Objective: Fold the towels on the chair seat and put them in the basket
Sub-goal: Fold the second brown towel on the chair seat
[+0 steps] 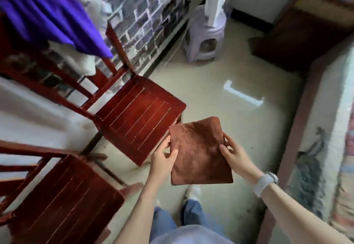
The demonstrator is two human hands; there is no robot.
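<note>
Left of the hands stand two red wooden chairs, the nearer chair seat [63,203] below-left, the farther chair seat [139,115] just beyond the left hand [162,159]. That hand pinches the left edge of a folded brown towel [199,151], held in the air over open floor [239,128]. The right hand [232,152] pinches its right edge.

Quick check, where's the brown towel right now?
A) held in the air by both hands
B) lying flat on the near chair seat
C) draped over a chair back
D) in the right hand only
A: the brown towel, folded to a square, hangs over the floor, the left hand pinching its left edge and the right hand its right edge; it touches neither chair seat.
</note>
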